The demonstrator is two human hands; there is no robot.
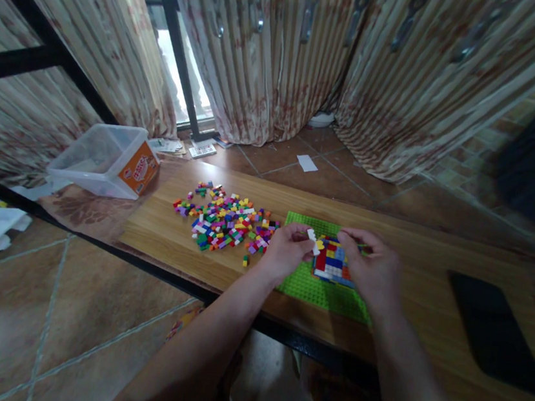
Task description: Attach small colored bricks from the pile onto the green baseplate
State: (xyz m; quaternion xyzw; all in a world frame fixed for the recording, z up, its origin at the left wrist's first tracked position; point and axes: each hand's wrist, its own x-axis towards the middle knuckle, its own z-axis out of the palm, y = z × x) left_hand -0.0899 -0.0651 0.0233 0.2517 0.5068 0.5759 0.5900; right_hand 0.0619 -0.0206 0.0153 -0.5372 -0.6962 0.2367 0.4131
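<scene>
Wooden table (170, 234): plastic tub (101, 160) looks empty; left hand (285, 251) pinches white brick (312, 237); right hand (373, 269) grip unclear.

Small white brick (311, 235), pinched at the fingertips just above the green baseplate (306, 284). Flat on the wooden tabletop, that baseplate, studded and bright green, carrying a low block of built bricks (332, 265) in red, blue, white and yellow near its middle. Just left of the plate, a loose pile of bricks (225, 219) in many colours, scattered flat.
</scene>
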